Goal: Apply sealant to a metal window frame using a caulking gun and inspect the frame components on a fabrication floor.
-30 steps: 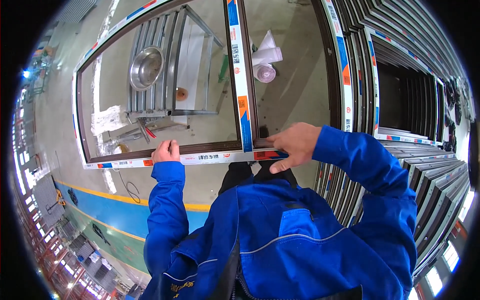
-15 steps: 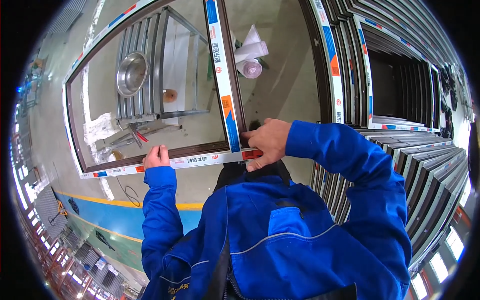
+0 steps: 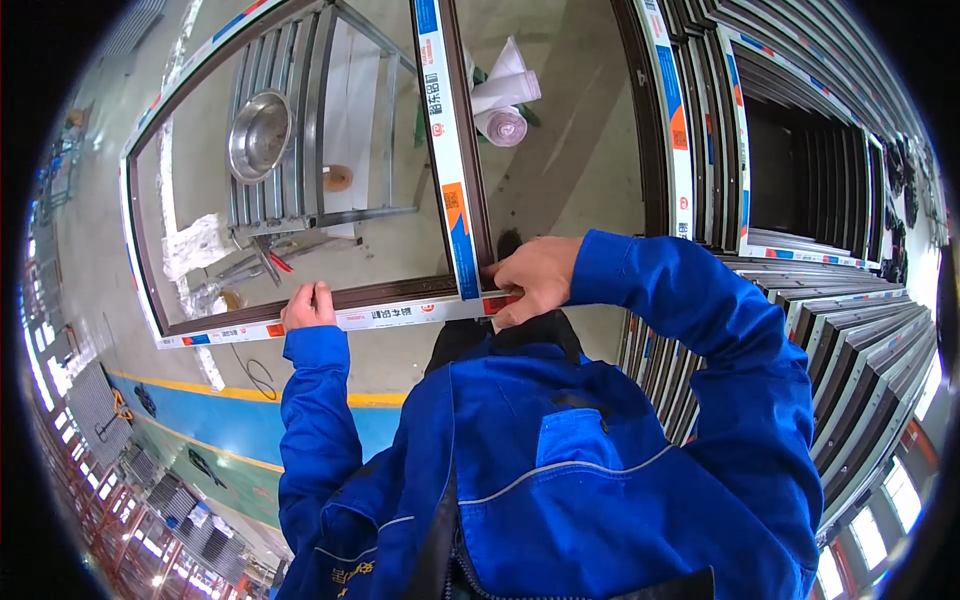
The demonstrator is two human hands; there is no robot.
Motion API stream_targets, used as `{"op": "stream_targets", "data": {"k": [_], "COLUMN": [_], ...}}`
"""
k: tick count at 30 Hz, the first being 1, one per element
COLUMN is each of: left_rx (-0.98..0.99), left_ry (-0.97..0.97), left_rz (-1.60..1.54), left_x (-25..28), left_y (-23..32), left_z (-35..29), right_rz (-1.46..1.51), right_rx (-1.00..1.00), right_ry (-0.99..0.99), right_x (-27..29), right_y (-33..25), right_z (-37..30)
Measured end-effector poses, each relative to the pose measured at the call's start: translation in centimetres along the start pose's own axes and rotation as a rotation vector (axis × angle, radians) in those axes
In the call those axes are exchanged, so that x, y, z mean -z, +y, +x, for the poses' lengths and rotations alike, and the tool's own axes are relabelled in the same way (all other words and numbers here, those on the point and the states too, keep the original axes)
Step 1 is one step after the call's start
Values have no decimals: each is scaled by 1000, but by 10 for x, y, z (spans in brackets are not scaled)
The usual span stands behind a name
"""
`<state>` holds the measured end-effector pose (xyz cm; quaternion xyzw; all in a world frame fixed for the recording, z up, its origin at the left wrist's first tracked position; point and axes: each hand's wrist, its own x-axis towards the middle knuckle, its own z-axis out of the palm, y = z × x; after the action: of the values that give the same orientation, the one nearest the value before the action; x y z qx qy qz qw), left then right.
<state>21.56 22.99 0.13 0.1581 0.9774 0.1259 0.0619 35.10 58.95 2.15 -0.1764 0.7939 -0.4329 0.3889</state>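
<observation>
A dark brown window frame, its faces covered with white, blue and orange printed film, spans the space in front of me. My left hand is closed over the near rail, left of the crossbar, fingers on top. My right hand grips the same rail just right of the joint where the crossbar meets it. Its fingertips reach into that corner; the thumb is partly hidden at the near side, close to my jacket.
Through the openings show a metal rack with a steel bowl, red-handled pliers and rolls of pinkish film. Many similar frames stand stacked at the right. A blue floor strip with a yellow edge runs behind at left.
Both hands keep their hold on the frame. The right thumb has drawn in closer under the rail. The whole view has shifted slightly, with the floor objects a little higher in it.
</observation>
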Motion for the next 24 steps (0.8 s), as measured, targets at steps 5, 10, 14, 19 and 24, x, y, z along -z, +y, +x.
{"op": "stream_targets", "data": {"k": [5,10,14,19,24], "left_rx": [11,10,37,23,38], "left_ry": [-7,4,-32,-13,-25], "left_rz": [1,-8,18,-13,13], "left_x": [3,3,4,1,1], "left_y": [5,7,7,4,1], "left_z": [1,0,-3,-3,0], "right_rz": [124,175,253,345,522], "right_rx": [-48,-69,-99,-138,-123], "right_ry": [-60,-75,-123,-178,-139], "right_x": [3,2,1,4,-2], "right_y": [2,3,4,7,21], "right_z": [0,2,2,1,8]}}
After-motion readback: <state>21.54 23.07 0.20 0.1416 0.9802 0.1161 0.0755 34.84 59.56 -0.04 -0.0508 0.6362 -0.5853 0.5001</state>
